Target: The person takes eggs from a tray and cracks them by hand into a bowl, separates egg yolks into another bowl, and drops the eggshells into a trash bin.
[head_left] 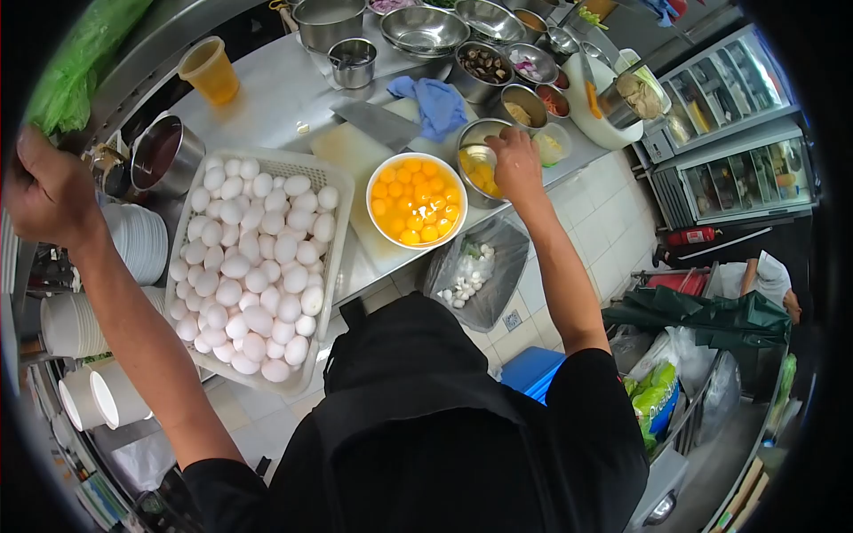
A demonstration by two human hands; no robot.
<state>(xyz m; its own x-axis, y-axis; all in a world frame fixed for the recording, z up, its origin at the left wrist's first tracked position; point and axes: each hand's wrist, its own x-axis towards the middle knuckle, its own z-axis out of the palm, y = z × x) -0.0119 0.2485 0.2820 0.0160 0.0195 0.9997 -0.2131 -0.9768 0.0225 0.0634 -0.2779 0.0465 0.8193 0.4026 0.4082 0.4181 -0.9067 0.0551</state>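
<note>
My right hand (515, 164) is at a metal bowl (480, 133) holding yellow egg. Its fingers are closed and point down over the bowl; whatever they pinch is hidden. Raised at the far left, my left hand (55, 191) is just below a green plastic bag (84, 62). Its thumb shows, but its other fingers are mostly out of sight. Between my arms sit a white tub of egg yolks (418, 200) and a pale plastic basket (327, 222) heaped with white eggs (253, 258).
A cleaver (378, 123) and blue cloth (435, 105) lie by the cutting board (342, 147). Metal bowls of ingredients line the back, including dark pieces (484, 64). A lined bin of eggshells (471, 275) stands below the counter edge. Stacked white plates (133, 240) are at left.
</note>
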